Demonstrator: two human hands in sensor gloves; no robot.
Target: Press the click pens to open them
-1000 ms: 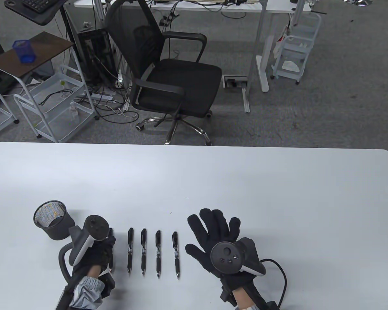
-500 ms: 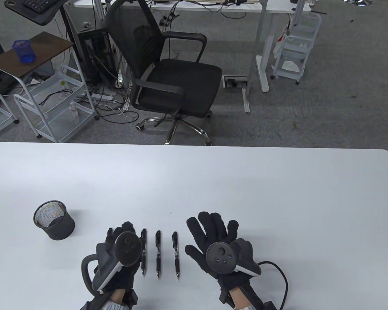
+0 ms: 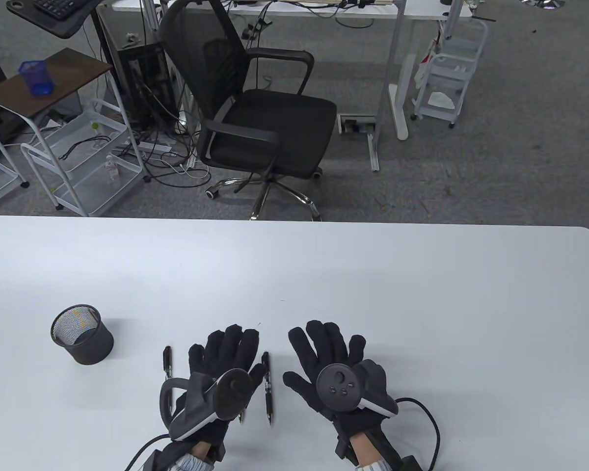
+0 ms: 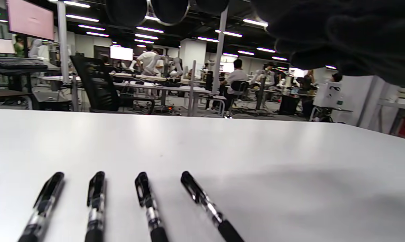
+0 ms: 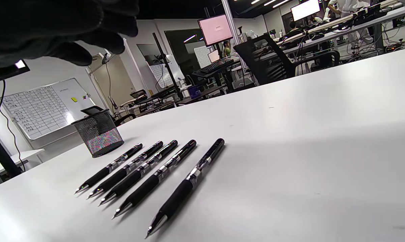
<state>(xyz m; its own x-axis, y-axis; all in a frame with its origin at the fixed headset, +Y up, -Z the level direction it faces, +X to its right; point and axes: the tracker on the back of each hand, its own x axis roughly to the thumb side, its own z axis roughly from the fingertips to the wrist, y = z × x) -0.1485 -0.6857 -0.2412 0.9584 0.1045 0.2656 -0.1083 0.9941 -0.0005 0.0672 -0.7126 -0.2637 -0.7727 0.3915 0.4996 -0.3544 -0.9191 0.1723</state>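
Several black click pens lie side by side on the white table, tips toward the near edge. In the table view only the leftmost pen and the rightmost pen show in full. My left hand is open with fingers spread and covers the middle pens. It holds nothing. My right hand is open and flat just right of the row, apart from the pens. The right wrist view shows the whole row. The left wrist view shows the pens' clip ends under my fingers.
A black mesh pen cup stands upright left of the pens; it also shows in the right wrist view. A black office chair and white carts stand on the floor beyond the table's far edge.
My left hand has moved right, from the leftmost pen to over the middle pens, and its fingers have spread open. My right hand has barely moved.
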